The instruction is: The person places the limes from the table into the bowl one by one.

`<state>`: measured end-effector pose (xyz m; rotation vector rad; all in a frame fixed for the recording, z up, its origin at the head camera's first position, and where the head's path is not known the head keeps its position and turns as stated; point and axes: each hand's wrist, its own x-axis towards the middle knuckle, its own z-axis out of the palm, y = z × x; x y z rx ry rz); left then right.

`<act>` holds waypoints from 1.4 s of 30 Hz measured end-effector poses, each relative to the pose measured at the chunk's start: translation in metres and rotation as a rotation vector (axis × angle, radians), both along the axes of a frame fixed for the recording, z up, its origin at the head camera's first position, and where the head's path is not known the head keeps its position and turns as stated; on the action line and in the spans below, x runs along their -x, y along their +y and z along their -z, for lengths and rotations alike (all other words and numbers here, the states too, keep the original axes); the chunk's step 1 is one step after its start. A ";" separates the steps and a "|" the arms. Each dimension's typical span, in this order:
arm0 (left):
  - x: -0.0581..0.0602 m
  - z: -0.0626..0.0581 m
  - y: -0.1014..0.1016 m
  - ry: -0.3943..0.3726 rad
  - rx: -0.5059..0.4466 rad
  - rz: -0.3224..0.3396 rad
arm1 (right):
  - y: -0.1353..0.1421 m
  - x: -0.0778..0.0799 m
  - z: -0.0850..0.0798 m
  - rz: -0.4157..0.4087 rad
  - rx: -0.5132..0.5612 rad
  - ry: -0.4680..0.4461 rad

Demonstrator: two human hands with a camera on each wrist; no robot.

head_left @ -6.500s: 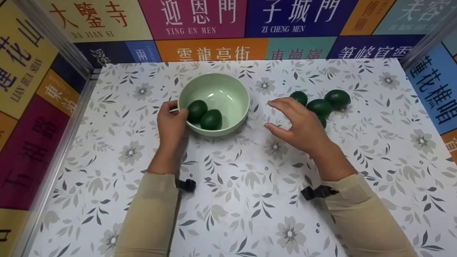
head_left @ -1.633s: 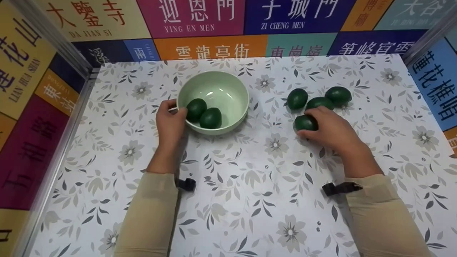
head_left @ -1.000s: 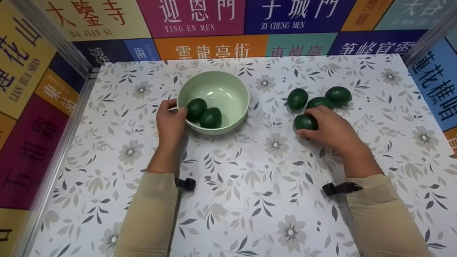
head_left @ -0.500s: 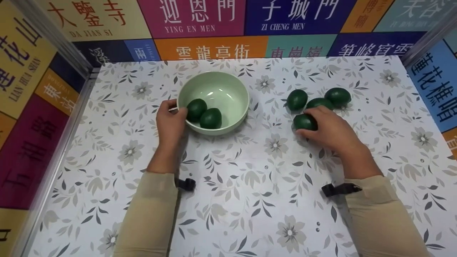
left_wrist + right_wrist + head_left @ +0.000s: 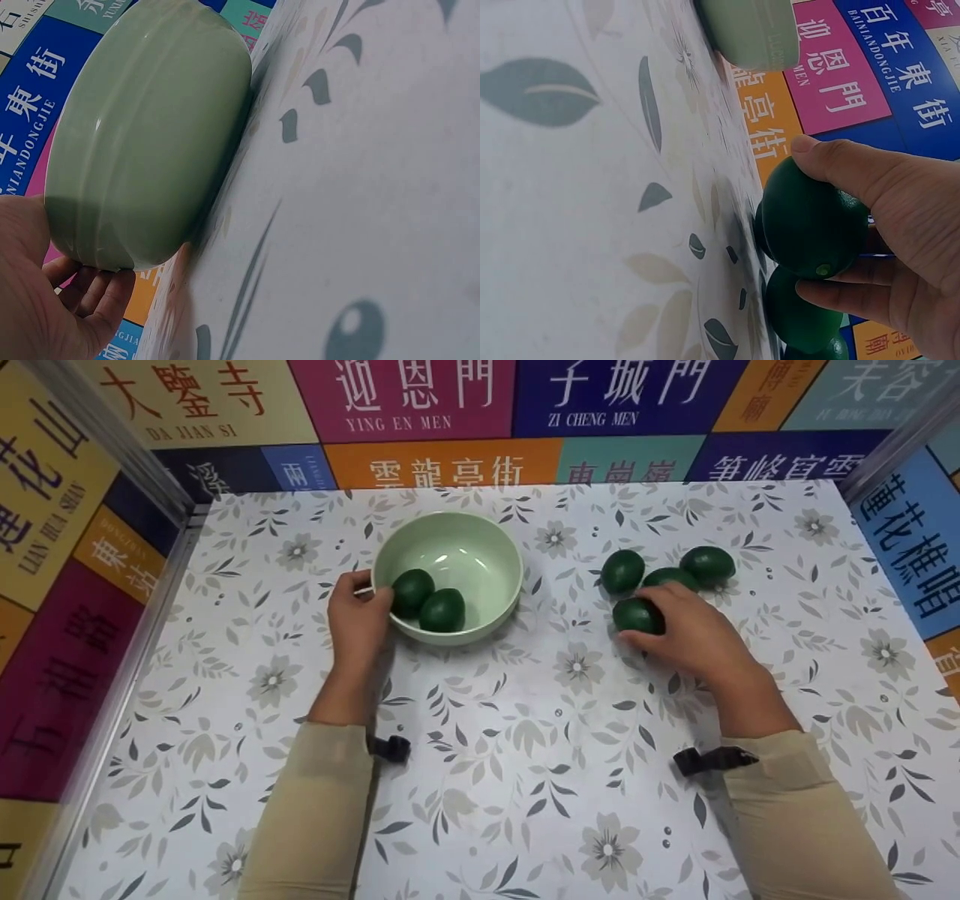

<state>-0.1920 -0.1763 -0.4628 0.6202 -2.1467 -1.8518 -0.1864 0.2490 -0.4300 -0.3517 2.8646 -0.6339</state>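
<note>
In the head view my left hand [image 5: 358, 619] pinches the left rim of a pale green bowl [image 5: 487, 574], thumb at the rim and fingers round the outside. Inside the bowl lie two dark green avocados, one [image 5: 412, 593] against the wall and one [image 5: 442, 610] beside it. My right hand [image 5: 697, 637] holds another avocado [image 5: 634, 616] between thumb and fingers, close over the table. The right wrist view shows this avocado [image 5: 810, 217] with its small pale stem spot facing the camera. Behind it sit three more: a left one [image 5: 622, 571], a partly hidden one [image 5: 673, 577] and a right one [image 5: 707, 565].
Both hands work over a table [image 5: 487, 780] covered in white leaf-and-flower print. A colourful panel wall [image 5: 442, 461] with large characters stands along the back edge, and similar panels flank both sides. Each wrist wears a small black camera, such as the left one [image 5: 391, 748].
Since the oldest frame my right hand has moved right and down from beside the bowl and taken hold of the nearest avocado. Over the last second its grip stays nearly still. The left hand keeps its place.
</note>
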 end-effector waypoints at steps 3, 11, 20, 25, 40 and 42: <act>-0.001 0.000 0.000 0.002 -0.014 0.003 | -0.001 0.000 0.000 0.002 0.005 0.004; 0.000 0.003 0.001 0.012 -0.082 0.006 | -0.002 -0.001 -0.002 0.005 0.014 0.008; 0.000 0.000 0.003 -0.007 -0.101 0.001 | -0.007 0.000 -0.006 0.000 0.034 0.034; 0.000 -0.001 0.003 -0.007 -0.100 -0.001 | -0.010 -0.001 -0.007 -0.002 0.050 0.044; 0.001 0.003 0.001 0.026 -0.072 0.003 | -0.022 -0.005 -0.013 -0.050 0.143 0.215; 0.001 0.003 0.002 0.026 -0.073 0.007 | -0.024 -0.005 -0.015 -0.053 0.149 0.223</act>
